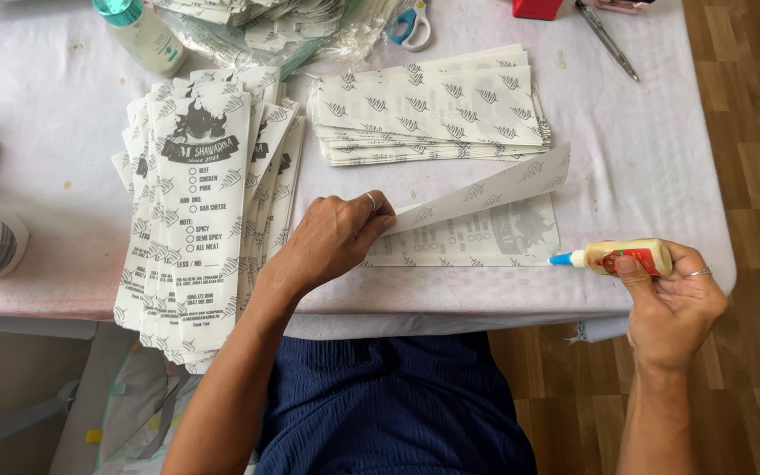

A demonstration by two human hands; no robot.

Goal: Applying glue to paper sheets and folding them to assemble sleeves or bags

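Here the printed paper sheet lies flat on the white table, just in front of the person, and everything else sits around it. The left hand presses on the sheet's left end, its fingers closed loosely on the corner of the long flap, which is lifted and angled up to the right. The right hand sits off the sheet's right end, wrapped tightly around a small glue bottle; the blue nozzle points left and touches, or nearly touches, the sheet's lower right corner.

A hard squeeze could likely flood that edge, and glue might smear onto the tablecloth beyond the sheet. If the left fingers slacken, the flap could drop early and stick crooked.

Left of the sheet fans a tall stack of finished bags; behind it rests a second pile of flat sheets, with scissors farther back.
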